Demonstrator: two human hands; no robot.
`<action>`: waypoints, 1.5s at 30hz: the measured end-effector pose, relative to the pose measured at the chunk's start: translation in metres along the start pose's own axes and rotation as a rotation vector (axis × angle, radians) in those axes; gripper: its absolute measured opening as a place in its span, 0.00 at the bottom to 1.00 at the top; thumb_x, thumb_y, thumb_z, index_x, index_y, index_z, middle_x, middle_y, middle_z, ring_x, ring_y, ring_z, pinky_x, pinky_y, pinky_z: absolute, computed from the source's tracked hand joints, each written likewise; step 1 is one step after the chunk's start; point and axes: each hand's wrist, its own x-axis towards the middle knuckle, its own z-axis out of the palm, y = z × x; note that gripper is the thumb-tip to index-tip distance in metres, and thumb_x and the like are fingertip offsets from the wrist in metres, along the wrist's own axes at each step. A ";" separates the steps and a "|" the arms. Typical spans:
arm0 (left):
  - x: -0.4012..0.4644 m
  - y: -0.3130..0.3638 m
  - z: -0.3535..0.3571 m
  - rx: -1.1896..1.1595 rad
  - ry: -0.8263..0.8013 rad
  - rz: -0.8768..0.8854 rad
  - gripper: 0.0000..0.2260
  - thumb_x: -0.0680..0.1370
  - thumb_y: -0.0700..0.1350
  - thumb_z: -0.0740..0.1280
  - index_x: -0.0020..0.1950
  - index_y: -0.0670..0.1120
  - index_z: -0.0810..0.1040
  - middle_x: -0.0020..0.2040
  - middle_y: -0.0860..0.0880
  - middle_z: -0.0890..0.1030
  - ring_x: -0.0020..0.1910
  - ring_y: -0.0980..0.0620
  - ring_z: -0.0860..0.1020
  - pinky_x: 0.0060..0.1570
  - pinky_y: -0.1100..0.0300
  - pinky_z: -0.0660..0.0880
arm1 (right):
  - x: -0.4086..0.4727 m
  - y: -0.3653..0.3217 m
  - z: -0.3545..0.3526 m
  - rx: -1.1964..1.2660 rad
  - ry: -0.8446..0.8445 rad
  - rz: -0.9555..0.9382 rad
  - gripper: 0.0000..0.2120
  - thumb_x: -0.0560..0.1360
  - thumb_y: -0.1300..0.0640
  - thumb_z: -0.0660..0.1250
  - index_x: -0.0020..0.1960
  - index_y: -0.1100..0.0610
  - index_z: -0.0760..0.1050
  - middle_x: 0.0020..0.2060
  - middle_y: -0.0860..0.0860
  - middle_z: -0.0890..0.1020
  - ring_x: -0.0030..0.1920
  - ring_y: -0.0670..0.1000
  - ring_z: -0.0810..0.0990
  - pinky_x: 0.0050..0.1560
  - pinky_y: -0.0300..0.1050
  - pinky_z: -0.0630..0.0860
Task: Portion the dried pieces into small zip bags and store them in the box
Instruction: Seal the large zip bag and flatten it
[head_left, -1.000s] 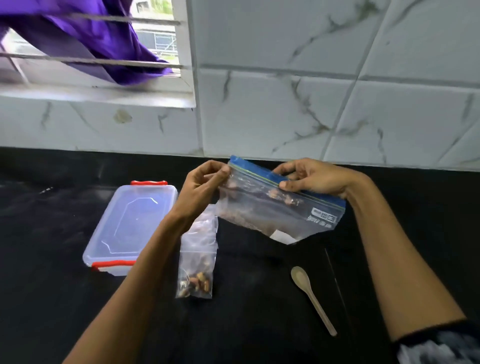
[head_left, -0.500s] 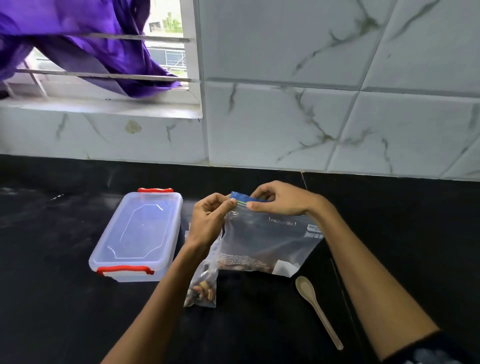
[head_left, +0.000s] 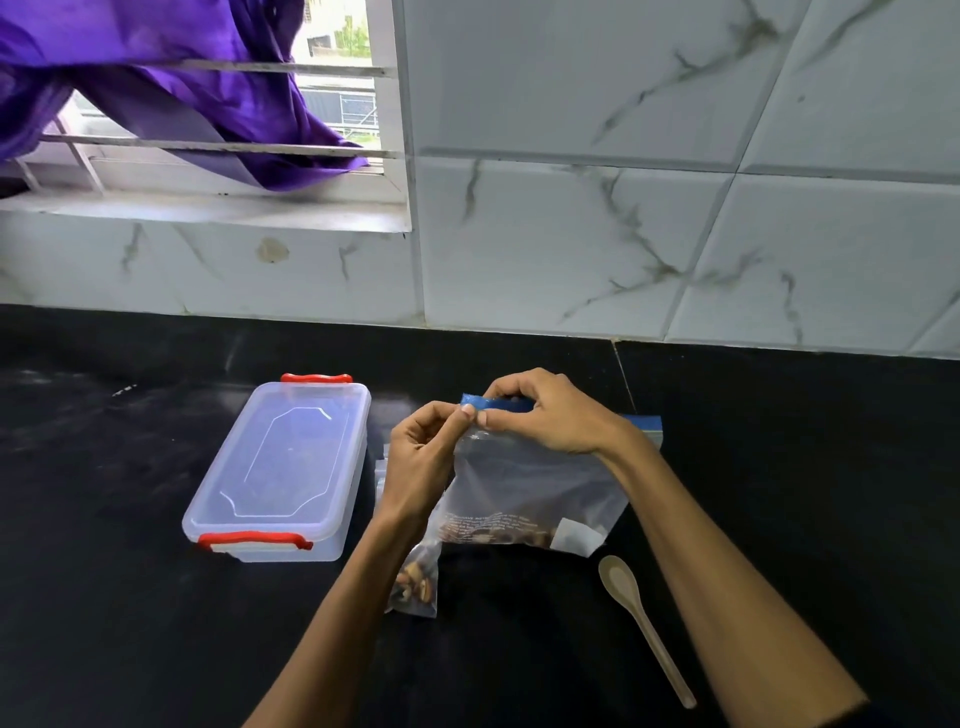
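On the black countertop (head_left: 130, 597) nearest me, I see a pale wooden spoon (head_left: 641, 621) lying to the right and a small zip bag (head_left: 415, 582) holding dried pieces beside my left forearm. Just beyond, the large zip bag (head_left: 530, 488) stands with its bottom on the counter, more dried pieces pooled in it. My left hand (head_left: 421, 462) pinches the bag's top left corner, and my right hand (head_left: 545, 415) pinches the blue seal strip (head_left: 498, 402) right next to it. To the left sits the clear lidded box (head_left: 285, 467) with red clips. Behind rises a marble-patterned tile wall (head_left: 649, 197), with a barred window (head_left: 218, 150) and purple cloth (head_left: 197, 88) at upper left.
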 end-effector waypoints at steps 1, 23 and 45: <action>-0.001 0.000 0.001 0.013 -0.003 0.018 0.08 0.78 0.40 0.66 0.40 0.45 0.80 0.33 0.55 0.80 0.35 0.61 0.76 0.37 0.67 0.73 | -0.002 0.000 -0.001 -0.023 -0.001 0.010 0.08 0.73 0.40 0.65 0.47 0.42 0.79 0.41 0.40 0.77 0.51 0.49 0.73 0.58 0.52 0.69; 0.002 -0.001 0.010 0.034 0.008 0.085 0.12 0.79 0.41 0.63 0.42 0.34 0.77 0.34 0.48 0.76 0.34 0.60 0.74 0.36 0.70 0.72 | -0.010 -0.009 -0.011 -0.158 0.039 0.144 0.09 0.75 0.50 0.66 0.53 0.52 0.79 0.46 0.48 0.82 0.48 0.48 0.78 0.53 0.44 0.71; 0.006 0.009 0.014 0.079 -0.013 -0.111 0.02 0.71 0.42 0.73 0.43 0.45 0.84 0.37 0.49 0.85 0.38 0.56 0.83 0.36 0.68 0.76 | -0.011 -0.005 -0.008 -0.260 0.135 0.154 0.01 0.74 0.53 0.69 0.44 0.49 0.77 0.34 0.45 0.77 0.43 0.45 0.75 0.74 0.45 0.46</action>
